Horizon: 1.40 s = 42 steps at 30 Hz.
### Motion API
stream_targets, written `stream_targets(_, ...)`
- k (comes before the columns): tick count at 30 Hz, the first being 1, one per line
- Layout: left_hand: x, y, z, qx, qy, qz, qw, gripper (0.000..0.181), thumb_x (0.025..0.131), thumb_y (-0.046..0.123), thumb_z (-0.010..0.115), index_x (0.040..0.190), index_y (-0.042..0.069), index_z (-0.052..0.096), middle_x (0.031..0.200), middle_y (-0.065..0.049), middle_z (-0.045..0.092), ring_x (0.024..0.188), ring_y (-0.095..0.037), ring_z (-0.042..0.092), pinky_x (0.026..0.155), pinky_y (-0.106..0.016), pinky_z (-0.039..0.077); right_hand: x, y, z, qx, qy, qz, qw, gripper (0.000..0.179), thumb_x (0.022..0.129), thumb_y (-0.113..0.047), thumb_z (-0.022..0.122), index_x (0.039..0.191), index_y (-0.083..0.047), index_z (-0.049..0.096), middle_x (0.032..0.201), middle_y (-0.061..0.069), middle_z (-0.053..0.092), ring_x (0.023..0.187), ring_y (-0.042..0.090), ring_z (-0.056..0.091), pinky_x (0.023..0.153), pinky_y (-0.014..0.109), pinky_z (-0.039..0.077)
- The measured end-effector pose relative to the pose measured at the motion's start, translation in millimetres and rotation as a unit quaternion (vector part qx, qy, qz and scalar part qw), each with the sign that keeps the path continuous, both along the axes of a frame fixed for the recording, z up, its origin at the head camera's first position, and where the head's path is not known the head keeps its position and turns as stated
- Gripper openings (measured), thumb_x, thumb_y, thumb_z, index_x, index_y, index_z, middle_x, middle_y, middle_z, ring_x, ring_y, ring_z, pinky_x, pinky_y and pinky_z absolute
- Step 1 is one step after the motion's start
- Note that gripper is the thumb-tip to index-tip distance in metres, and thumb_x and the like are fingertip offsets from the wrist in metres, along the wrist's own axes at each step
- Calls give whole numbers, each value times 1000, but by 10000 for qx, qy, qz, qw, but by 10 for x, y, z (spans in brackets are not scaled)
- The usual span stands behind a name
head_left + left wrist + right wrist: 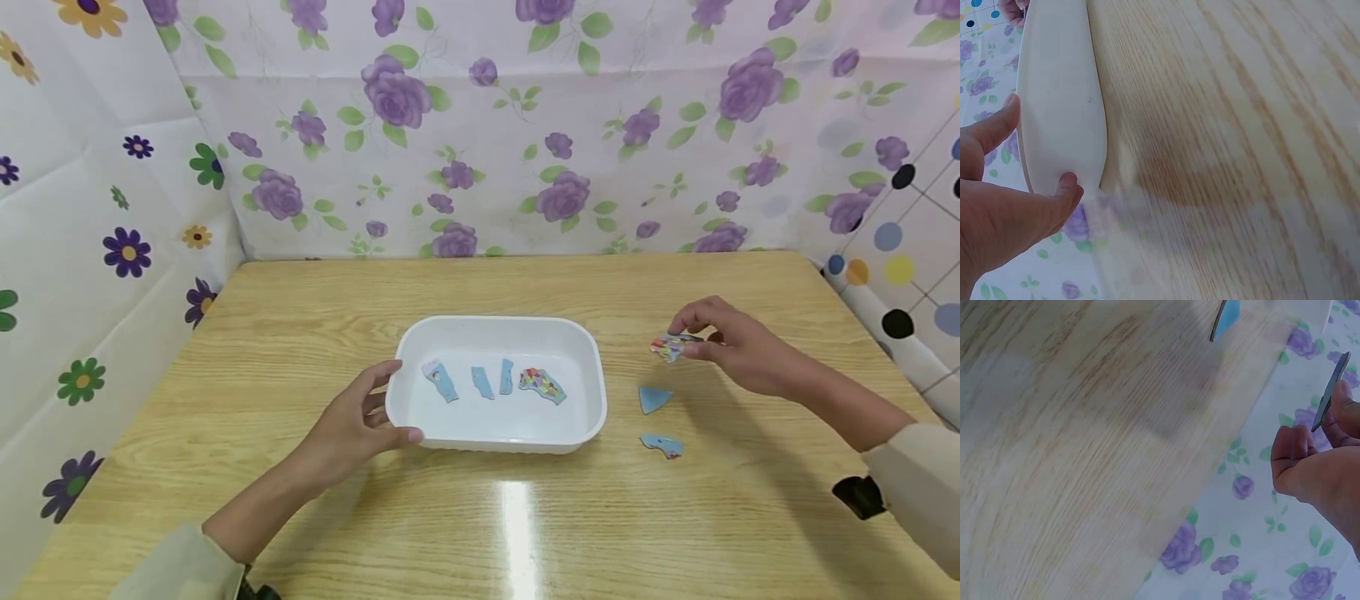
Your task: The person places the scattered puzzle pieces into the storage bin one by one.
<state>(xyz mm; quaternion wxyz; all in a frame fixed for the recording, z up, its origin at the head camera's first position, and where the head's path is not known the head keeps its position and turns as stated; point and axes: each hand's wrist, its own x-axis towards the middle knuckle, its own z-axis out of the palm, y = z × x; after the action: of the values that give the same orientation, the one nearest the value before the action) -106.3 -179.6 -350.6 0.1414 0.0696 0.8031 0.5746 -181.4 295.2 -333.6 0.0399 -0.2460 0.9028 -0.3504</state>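
A white plastic tray [495, 427] stands on the table with several flat puzzle pieces lying in it, among them a multicoloured one [543, 386] and a pale blue one [441, 382]. My left hand [352, 425] grips the tray's left end, thumb against the front wall and fingers along the side; the left wrist view shows thumb and finger on the tray's outer wall [1063, 106]. To the right of the tray, my right hand [738, 346] pinches a colourful puzzle piece [667, 345] between thumb and fingers, above the table. In the right wrist view this piece [1331, 392] appears edge-on.
Two more pieces lie on the wooden table [300, 333] right of the tray: a blue triangular one [655, 399] and a blue one with a coloured edge [663, 445]. Flowered cloth [480, 167] hangs behind the table and at its sides.
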Motion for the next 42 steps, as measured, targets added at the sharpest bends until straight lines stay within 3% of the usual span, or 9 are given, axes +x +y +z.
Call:
stream_targets(10, 9, -4, 9, 21, -58, 1, 10000, 96, 77, 17, 82, 151, 10, 23, 149, -16, 32, 128, -38, 47, 93, -34, 53, -61, -228, 18, -99, -352, 97, 9993, 14, 99, -7, 52, 113, -6, 55, 122, 10, 44, 107, 21, 40, 80, 17, 43)
stream_targets(18, 14, 1, 4, 33, -38, -16, 10000, 96, 77, 17, 83, 151, 9, 23, 148, -16, 33, 128, -38, 47, 93, -33, 53, -127, -457, 167, -120, -221, 361, 9990, 14, 100, -7, 51, 113, -5, 54, 124, 10, 45, 108, 21, 40, 81, 21, 43)
stream_targets(23, 14, 2, 4, 55, -36, -8, 10000, 95, 77, 17, 83, 151, 10, 23, 148, -15, 34, 127, -37, 48, 92, -33, 53, -181, -613, 302, -68, -143, 546, 9984, 15, 99, -4, 51, 114, -5, 54, 126, 10, 44, 110, 22, 40, 86, 31, 44)
stream_targets(28, 7, 1, 5, 63, -45, 1, 10000, 96, 76, 17, 83, 151, 10, 23, 148, -15, 34, 127, -36, 48, 92, -33, 53, -222, -796, 375, -230, -352, 782, 9960, 14, 98, -1, 51, 112, -4, 54, 124, 12, 44, 109, 25, 41, 91, 45, 43)
stream_targets(36, 9, -2, 5, 67, -46, -22, 10000, 97, 76, 17, 83, 151, 9, 23, 149, -16, 32, 129, -38, 46, 93, -32, 52, -252, -1178, 358, -256, -680, 1033, 9920, 16, 97, 1, 52, 112, -4, 53, 123, 12, 45, 112, 28, 45, 93, 45, 44)
stream_targets(42, 12, -3, 14, 59, -66, 14, 10000, 97, 76, 17, 83, 151, 9, 23, 149, -16, 32, 128, -38, 47, 93, -32, 52, -233, -1450, 290, 204, -721, 999, 9922, 16, 95, 1, 56, 110, -3, 55, 120, 14, 49, 115, 30, 49, 95, 45, 46)
